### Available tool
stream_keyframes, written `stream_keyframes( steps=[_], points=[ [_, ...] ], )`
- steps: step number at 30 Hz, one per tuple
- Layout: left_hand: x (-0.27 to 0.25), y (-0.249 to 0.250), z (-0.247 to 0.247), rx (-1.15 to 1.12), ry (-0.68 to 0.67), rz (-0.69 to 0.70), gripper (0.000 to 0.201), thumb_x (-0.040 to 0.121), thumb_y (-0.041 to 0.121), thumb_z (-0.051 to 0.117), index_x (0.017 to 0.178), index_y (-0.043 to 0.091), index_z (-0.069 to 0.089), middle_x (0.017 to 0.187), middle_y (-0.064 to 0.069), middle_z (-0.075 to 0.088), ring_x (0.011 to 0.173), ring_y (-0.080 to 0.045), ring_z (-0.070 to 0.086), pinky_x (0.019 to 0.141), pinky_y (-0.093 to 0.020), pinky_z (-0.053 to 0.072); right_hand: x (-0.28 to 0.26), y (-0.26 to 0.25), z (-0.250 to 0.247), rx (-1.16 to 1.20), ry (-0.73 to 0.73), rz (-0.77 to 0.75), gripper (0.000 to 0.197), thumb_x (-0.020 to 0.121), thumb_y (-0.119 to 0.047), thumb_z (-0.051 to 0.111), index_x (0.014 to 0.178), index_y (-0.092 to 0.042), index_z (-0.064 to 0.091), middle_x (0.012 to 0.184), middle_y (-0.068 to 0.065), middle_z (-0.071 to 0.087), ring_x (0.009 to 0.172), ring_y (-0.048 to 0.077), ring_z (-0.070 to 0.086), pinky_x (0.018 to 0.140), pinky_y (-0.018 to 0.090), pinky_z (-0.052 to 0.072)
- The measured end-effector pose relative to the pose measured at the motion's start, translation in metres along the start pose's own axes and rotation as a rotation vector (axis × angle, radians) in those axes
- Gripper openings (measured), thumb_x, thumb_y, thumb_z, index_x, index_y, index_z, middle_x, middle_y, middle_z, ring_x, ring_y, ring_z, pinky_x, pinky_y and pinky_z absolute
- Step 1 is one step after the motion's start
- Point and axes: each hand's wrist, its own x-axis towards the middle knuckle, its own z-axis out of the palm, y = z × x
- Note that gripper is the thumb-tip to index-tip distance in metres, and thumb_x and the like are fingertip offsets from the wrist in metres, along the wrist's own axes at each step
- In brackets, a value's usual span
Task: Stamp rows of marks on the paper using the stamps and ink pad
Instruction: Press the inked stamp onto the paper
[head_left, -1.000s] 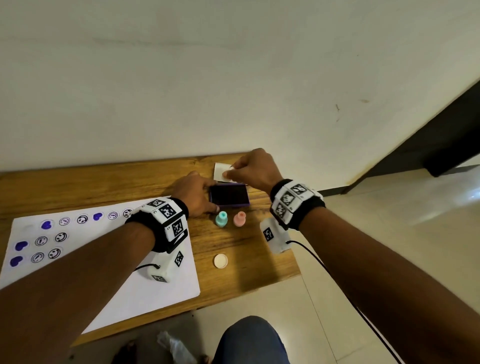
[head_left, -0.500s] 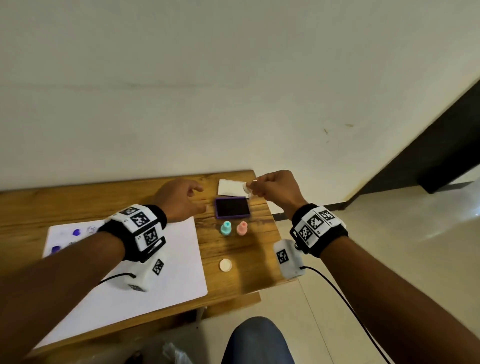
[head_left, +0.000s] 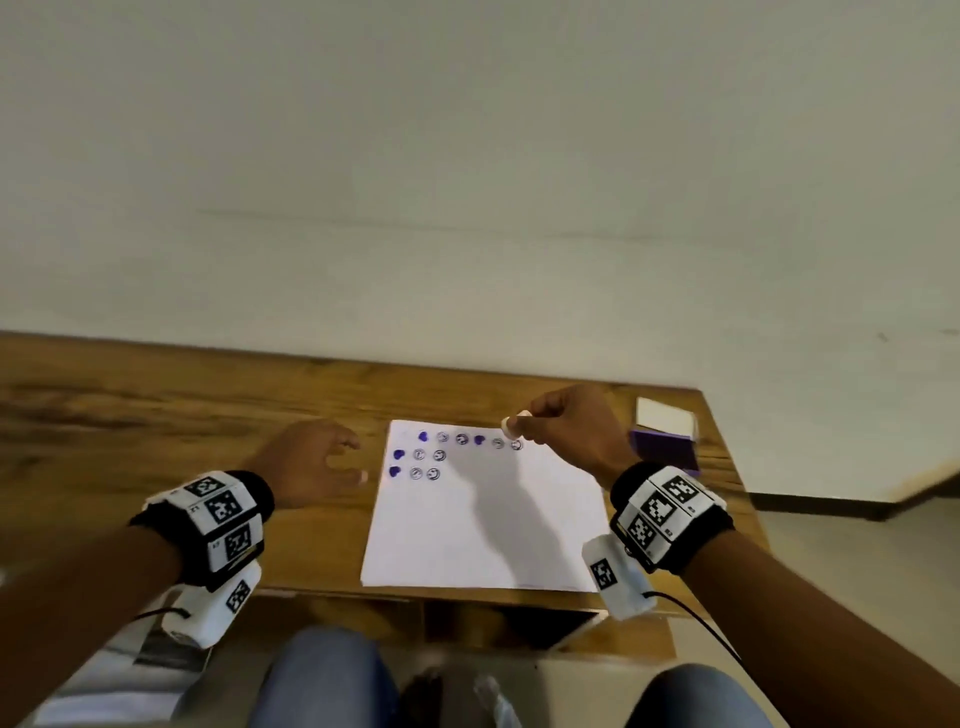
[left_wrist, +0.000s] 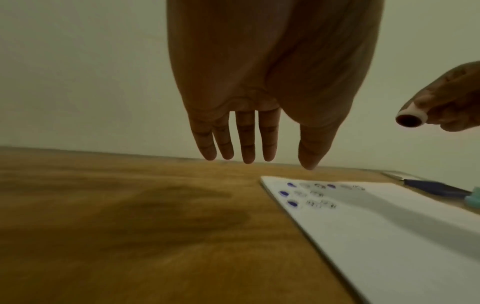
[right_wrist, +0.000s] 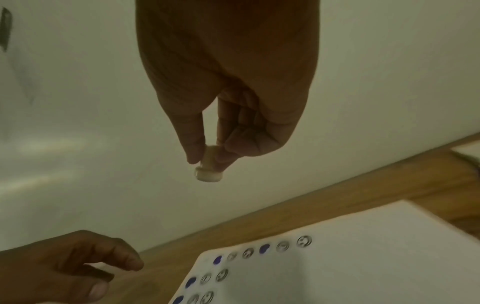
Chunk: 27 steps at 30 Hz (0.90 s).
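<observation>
A white sheet of paper (head_left: 483, 525) lies on the wooden table (head_left: 156, 415), with rows of blue hearts and round face marks (head_left: 441, 454) near its far edge. My right hand (head_left: 566, 426) pinches a small white stamp (head_left: 514, 423) between thumb and fingers, held in the air just above the right end of the top row. The same stamp (right_wrist: 209, 174) hangs face down in the right wrist view. My left hand (head_left: 311, 462) hovers over bare wood left of the paper, fingers (left_wrist: 246, 142) loosely spread and holding nothing. The purple ink pad (head_left: 665, 451) lies open right of the paper.
The ink pad's white lid (head_left: 665, 418) lies behind the pad near the table's far right corner. A teal stamp (left_wrist: 474, 198) shows at the paper's right edge in the left wrist view. A pale wall rises behind the table. My knees are below the front edge.
My right hand has carried the white stamp left from the ink pad to above the paper's top row. My left hand has left the pad and now hovers left of the paper.
</observation>
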Motion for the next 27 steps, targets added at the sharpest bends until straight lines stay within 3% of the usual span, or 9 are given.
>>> stream_keyframes(
  steps=[4,7,10,14,17,20,27],
  points=[
    [-0.014,-0.033,0.023,0.01,-0.012,0.014,0.061,0.077,0.059,0.066,0.127,0.026,0.058,0.131,0.007,0.056,0.117,-0.013,0.053,0.098,-0.031,0.042,0.0,-0.009,0.057,-0.125,-0.08,-0.035,0.017,0.072,-0.028,0.086,0.071,-0.013,0.077,0.052,-0.007,0.058,0.043,0.002,0.044,0.048,0.018,0.035],
    [-0.017,-0.033,0.048,-0.02,-0.015,0.048,0.082,0.066,0.071,0.053,0.134,0.025,0.054,0.142,0.003,0.051,0.131,-0.017,0.045,0.107,-0.03,0.03,-0.001,-0.012,0.087,-0.224,-0.104,-0.059,0.019,0.073,-0.029,0.085,0.061,-0.023,0.072,0.05,-0.012,0.056,0.05,0.003,0.05,0.054,0.022,0.039],
    [-0.013,-0.032,0.069,-0.062,0.032,0.062,0.084,0.066,0.074,0.046,0.135,0.027,0.052,0.146,0.003,0.047,0.137,-0.018,0.037,0.114,-0.032,0.02,0.0,-0.015,0.107,-0.307,-0.126,-0.086,0.014,0.075,-0.03,0.083,0.069,-0.018,0.076,0.048,-0.013,0.052,0.05,0.003,0.048,0.053,0.021,0.036],
    [-0.009,-0.032,0.084,-0.058,0.104,0.1,0.085,0.063,0.079,0.035,0.132,0.033,0.052,0.144,0.008,0.048,0.139,-0.018,0.035,0.115,-0.035,0.016,0.002,-0.016,0.117,-0.348,-0.132,-0.102,0.018,0.076,-0.032,0.082,0.076,-0.015,0.078,0.062,-0.008,0.066,0.062,0.009,0.058,0.057,0.023,0.04],
    [-0.011,-0.035,0.089,-0.102,0.118,0.116,0.08,0.065,0.08,0.035,0.133,0.04,0.051,0.146,0.011,0.046,0.144,-0.022,0.026,0.117,-0.047,0.015,0.003,-0.016,0.122,-0.352,-0.139,-0.107,0.017,0.077,-0.031,0.081,0.081,-0.014,0.08,0.074,0.0,0.074,0.077,0.019,0.067,0.069,0.03,0.05],
    [-0.015,-0.036,0.089,-0.005,0.049,0.129,0.079,0.064,0.082,0.031,0.132,0.046,0.05,0.154,0.012,0.034,0.148,-0.021,0.013,0.119,-0.052,0.006,0.003,-0.015,0.127,-0.362,-0.146,-0.122,0.018,0.078,-0.031,0.08,0.087,-0.015,0.081,0.081,0.0,0.076,0.08,0.019,0.068,0.076,0.035,0.056],
    [-0.019,-0.031,0.086,0.033,0.024,0.108,0.048,0.082,0.063,0.056,0.127,0.046,0.056,0.157,0.011,0.025,0.15,-0.021,0.004,0.119,-0.053,0.001,0.004,-0.022,0.14,-0.395,-0.177,-0.142,0.023,0.08,-0.031,0.079,0.093,-0.013,0.08,0.083,-0.003,0.074,0.078,0.014,0.066,0.071,0.03,0.052]
  ],
)
